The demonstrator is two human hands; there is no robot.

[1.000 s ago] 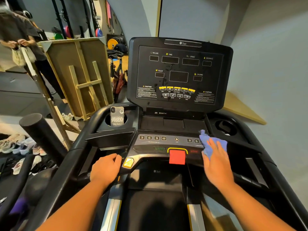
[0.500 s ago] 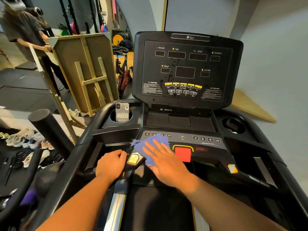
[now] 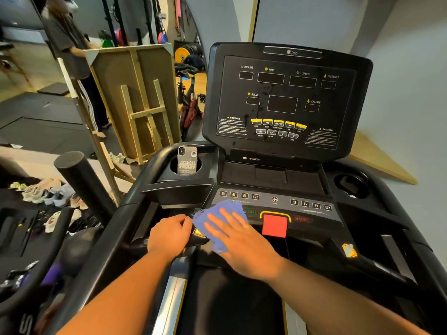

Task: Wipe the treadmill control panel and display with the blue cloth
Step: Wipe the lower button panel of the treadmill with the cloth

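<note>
1. Cloth position is the main change: a second ago I had the blue cloth (image 3: 219, 223) on the right end of the control panel (image 3: 312, 211), beyond the red stop tab (image 3: 275, 225); now it lies on the left end, on the far side of that tab from where it began.
2. My right hand (image 3: 238, 240) lies flat on the cloth, fingers straight and spread, pressing it onto the panel without gripping it.
3. My left hand (image 3: 170, 234) has stayed put, just left of the cloth, fingers curled over the treadmill's front edge; I cannot see exactly what it clasps.
4. I judge that one full sweep across the lower button strip is done, so the panel half of the job is well under way.
5. The upright display (image 3: 285, 100), above and behind the red tab, shows dark drip marks near its centre, and the cloth is well apart from it; I judge it not yet wiped.
6. A phone (image 3: 187, 161) stands in the cup holder up and left of the tab, close to the cloth's path, so I would keep strokes off it.
</note>
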